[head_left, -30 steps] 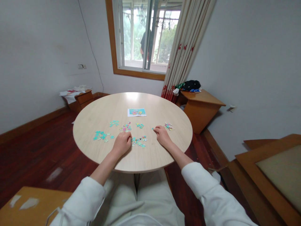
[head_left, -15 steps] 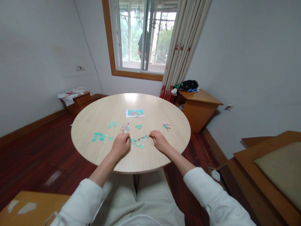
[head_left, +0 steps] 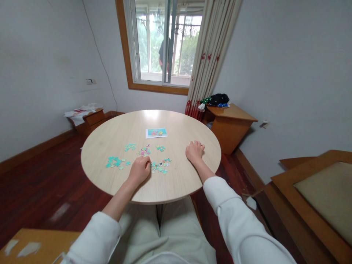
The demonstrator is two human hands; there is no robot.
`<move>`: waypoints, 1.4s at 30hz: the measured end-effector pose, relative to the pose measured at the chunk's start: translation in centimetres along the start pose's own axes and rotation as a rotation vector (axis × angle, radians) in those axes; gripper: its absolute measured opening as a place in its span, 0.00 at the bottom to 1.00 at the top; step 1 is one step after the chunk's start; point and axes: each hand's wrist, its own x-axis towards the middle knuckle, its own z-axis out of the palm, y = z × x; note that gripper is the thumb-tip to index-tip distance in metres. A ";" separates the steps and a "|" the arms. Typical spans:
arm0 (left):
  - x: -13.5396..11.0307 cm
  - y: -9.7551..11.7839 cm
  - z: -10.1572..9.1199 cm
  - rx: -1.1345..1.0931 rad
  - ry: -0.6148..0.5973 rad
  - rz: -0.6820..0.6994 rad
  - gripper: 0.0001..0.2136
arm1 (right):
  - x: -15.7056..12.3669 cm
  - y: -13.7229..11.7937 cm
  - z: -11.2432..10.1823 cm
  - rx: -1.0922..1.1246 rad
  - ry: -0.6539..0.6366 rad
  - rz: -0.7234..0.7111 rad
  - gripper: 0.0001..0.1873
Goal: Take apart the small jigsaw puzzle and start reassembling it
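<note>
My left hand [head_left: 140, 170] rests on the table with its fingers curled closed, right beside the left end of a cluster of teal and multicoloured jigsaw puzzle pieces [head_left: 161, 167]. What lies in its fingers, if anything, is hidden. My right hand [head_left: 195, 150] reaches over the small pile of pieces at the right, palm down with bent fingers apart; it covers that pile. Pink pieces [head_left: 144, 150] lie just beyond my left hand. Other teal groups lie at the left [head_left: 114, 162], farther back [head_left: 130, 147] and near the middle [head_left: 160, 148].
A printed picture card [head_left: 156, 132] lies toward the far side of the round table [head_left: 176, 190]. Behind it are a window and a curtain [head_left: 211, 55]. A wooden cabinet [head_left: 231, 117] with cloths on it stands at the right; a person shows outside the window.
My right hand has moved from the middle cluster rightward and away from me onto the right-hand pile, its fingers now spread. My left hand keeps its place. The view has shifted slightly.
</note>
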 end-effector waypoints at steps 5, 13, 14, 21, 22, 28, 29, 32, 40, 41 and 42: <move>0.0 0.0 0.1 0.006 -0.005 -0.005 0.09 | 1.5 1.2 1.1 0.014 -0.033 -0.023 0.17; 0.0 0.0 0.0 -0.001 0.009 0.004 0.09 | 1.6 1.0 1.5 0.137 0.120 -0.231 0.14; 0.0 0.0 0.0 0.000 0.008 0.006 0.08 | 1.5 0.9 1.5 0.178 0.129 -0.271 0.13; 0.0 0.1 -0.2 -0.008 -0.001 0.004 0.09 | 1.2 1.0 2.1 0.317 0.055 -0.306 0.10; 0.0 0.1 -0.2 -0.007 -0.002 0.005 0.09 | 1.3 1.1 2.2 0.320 0.057 -0.295 0.10; 0.0 0.1 -0.2 0.007 0.002 0.013 0.08 | 1.5 1.3 2.3 0.303 0.064 -0.258 0.08; 0.0 0.1 -0.2 0.009 0.004 0.013 0.08 | 1.5 1.3 2.2 0.299 0.064 -0.269 0.08; 0.0 0.1 -0.2 0.010 0.005 0.011 0.08 | 1.0 1.0 1.7 0.286 0.053 -0.334 0.10; 0.0 0.1 -0.1 0.020 -0.005 -0.001 0.09 | -2.9 -0.2 -0.1 0.351 -0.079 -0.569 0.13; 0.0 0.1 -0.1 0.019 -0.007 -0.003 0.09 | -3.3 -0.3 -0.2 0.370 -0.096 -0.594 0.13; 0.0 0.2 -0.1 0.019 -0.010 -0.008 0.09 | -3.7 -0.4 -0.3 0.384 -0.107 -0.609 0.14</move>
